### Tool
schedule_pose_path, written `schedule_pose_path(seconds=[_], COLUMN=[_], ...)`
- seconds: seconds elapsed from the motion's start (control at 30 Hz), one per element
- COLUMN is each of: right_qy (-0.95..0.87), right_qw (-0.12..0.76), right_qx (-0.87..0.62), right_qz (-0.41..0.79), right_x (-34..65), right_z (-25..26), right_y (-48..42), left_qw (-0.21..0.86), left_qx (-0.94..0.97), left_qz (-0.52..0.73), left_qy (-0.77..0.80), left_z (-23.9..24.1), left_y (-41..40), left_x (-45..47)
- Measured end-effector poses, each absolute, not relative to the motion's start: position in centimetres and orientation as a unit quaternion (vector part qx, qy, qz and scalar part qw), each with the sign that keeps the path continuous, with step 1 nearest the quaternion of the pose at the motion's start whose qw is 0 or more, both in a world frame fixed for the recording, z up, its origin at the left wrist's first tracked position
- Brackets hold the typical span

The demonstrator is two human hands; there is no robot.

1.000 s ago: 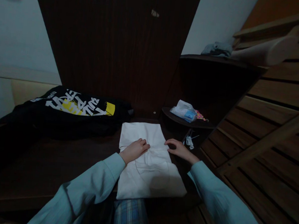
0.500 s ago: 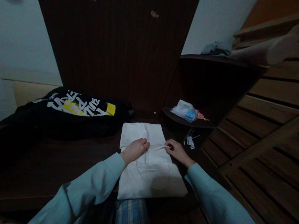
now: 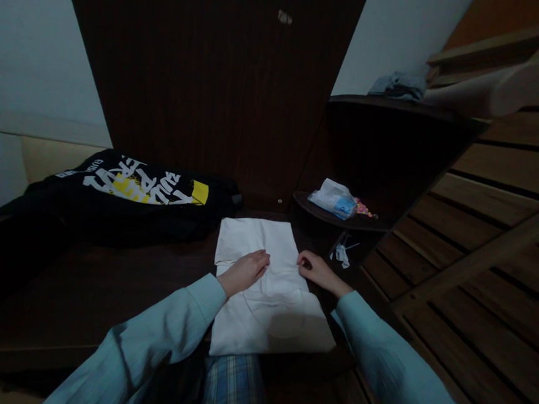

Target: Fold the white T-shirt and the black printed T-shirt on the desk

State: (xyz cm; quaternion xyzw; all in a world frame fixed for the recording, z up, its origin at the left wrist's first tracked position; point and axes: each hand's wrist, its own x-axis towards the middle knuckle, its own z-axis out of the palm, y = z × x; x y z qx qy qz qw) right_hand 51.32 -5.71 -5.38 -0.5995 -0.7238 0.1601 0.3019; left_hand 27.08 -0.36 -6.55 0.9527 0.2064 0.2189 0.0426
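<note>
A folded white cloth [image 3: 265, 302] lies on a dark wooden surface [image 3: 77, 298] straight in front of me. My left hand [image 3: 246, 271] rests on its middle with the fingers curled and pressed onto the fabric near a crease. My right hand [image 3: 316, 271] is at the cloth's right edge, fingers pinched on the fabric there. Both arms wear pale blue sleeves.
A black garment with white and yellow lettering [image 3: 133, 193] lies at the back left. A small round shelf [image 3: 338, 219] at the right holds a plastic packet [image 3: 332, 198]. Wooden slats [image 3: 484, 233] rise at the right. A dark wardrobe door [image 3: 204, 83] stands behind.
My right hand has moved in to the cloth's right edge and closed on it. The crease between my hands has flattened. My left hand has stayed almost in place.
</note>
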Motion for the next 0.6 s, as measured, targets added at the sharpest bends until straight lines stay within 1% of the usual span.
schedule_pose_path(seconds=[0.07,0.13,0.2,0.33,0.47,0.6], right_qy=[-0.663,-0.583,-0.513,-0.464,-0.452,-0.461], right_qw=[0.346,0.399,0.421,0.417,0.411,0.38], right_qx=[-0.631,-0.674,-0.716,-0.752,-0.776,-0.794], right_qz=[0.207,0.214,0.217,0.214,0.156,0.111], right_x=[51.8,52.1,52.0,51.3,51.2,51.3], right_z=[-5.1,-4.9,-4.8,-5.3,-5.9,-5.9], right_y=[-4.3,-2.2,0.0,3.8,6.0,6.6], left_qw=[0.075,0.089,0.093,0.101,0.108,0.118], left_qx=[0.954,0.959,0.961,0.955,0.949,0.944], left_qz=[0.199,0.178,0.17,0.19,0.202,0.209], left_qy=[0.21,0.204,0.199,0.202,0.214,0.227], left_z=[-6.9,-7.0,-7.1,-7.1,-7.2,-7.2], left_y=[-0.2,-0.1,-0.1,-0.2,-0.4,-0.7], left_x=[26.9,26.8,26.7,26.6,26.7,26.7])
